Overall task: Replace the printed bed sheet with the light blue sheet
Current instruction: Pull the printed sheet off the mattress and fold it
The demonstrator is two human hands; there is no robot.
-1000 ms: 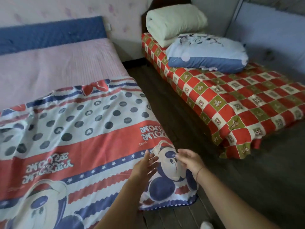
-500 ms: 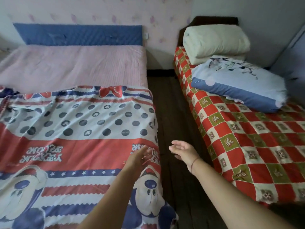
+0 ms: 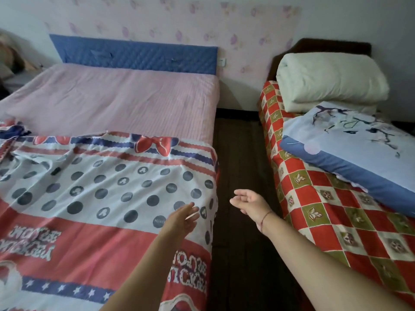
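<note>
Right hand (image 3: 249, 204) now off printed sheet (image 3: 101, 198), left hand (image 3: 182, 218) above it, fingers (image 3: 241, 194) released

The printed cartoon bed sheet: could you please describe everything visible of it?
The printed cartoon bed sheet looks like thin cotton: white with grey dots, red and navy bands, stars, bows and lettering. It covers only the bed's near part, its far edge rumpled at the left, the pink ribbed mattress cover bare beyond. Its right edge overhangs the bedside. The open left hand is above it; contact unclear.
</note>
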